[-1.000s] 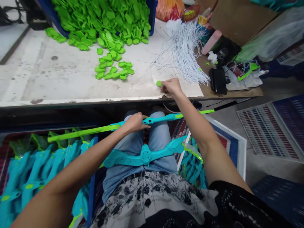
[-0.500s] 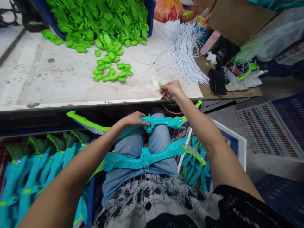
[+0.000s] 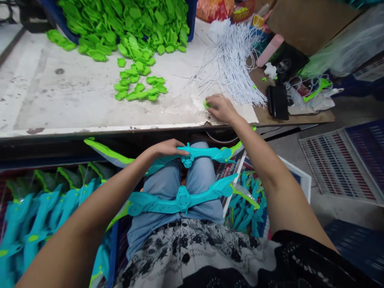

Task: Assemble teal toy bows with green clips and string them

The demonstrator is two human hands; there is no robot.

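Across my knees lies a turquoise toy bow (image 3: pixel 207 153) with lime-green limb ends. My left hand (image 3: pixel 171 148) grips it just left of its centre, fingers partly hidden behind the wrist. Closer to my body, a second toy bow (image 3: pixel 168 202) rests on my thighs, untouched. At the table's front edge my right hand (image 3: pixel 222 109) is closed on a small green plastic piece (image 3: pixel 207 104), which shows at the fingertips over the tabletop. Several loose green plastic pieces (image 3: pixel 141 95) lie left of that hand.
A blue bin (image 3: pixel 192 20) heaped with green pieces stands at the back. White strings (image 3: pixel 237 60) lie bundled right of it, near a black wallet-like object (image 3: pixel 277 102). A crate of turquoise bows (image 3: pixel 45 216) is at my left, another box (image 3: pixel 306 184) at my right.
My right hand has shifted slightly right and up over the tabletop, turning more palm-down, with the green piece at its fingers. My left hand stays on the bow.
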